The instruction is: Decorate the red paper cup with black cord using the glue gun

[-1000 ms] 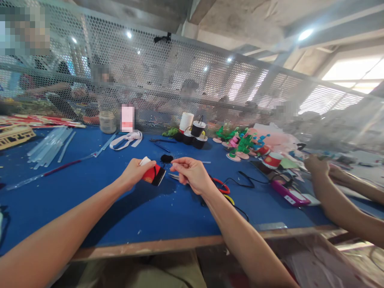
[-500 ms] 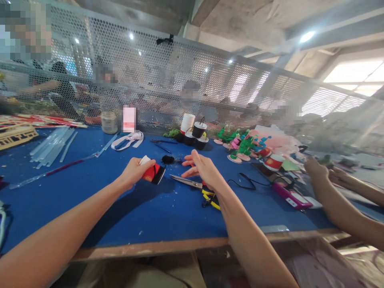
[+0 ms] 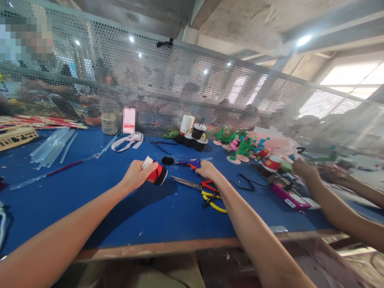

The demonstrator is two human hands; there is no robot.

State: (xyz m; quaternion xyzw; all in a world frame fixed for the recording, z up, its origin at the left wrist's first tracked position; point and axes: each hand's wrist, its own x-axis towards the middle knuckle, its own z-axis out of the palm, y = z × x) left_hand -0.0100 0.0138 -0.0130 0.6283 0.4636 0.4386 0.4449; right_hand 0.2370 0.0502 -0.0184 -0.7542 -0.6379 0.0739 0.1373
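We grip the red-and-black cup point(image 3: 156, 175) in our left hand point(image 3: 136, 176) while our right hand point(image 3: 207, 169) curls onto the blue-handled tool point(image 3: 191, 163) (just beyond the scissors point(image 3: 192, 184)), which probably needs a firmer hold before lifting.

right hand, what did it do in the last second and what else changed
The right hand let go its pinch, opened, and moved away from the body, and now its fingers lie on the blue-handled tool beside the black pompom; a firm grip is unclear. That uncovered the scissors. The left hand kept its hold on the red and black piece, nearly in place.
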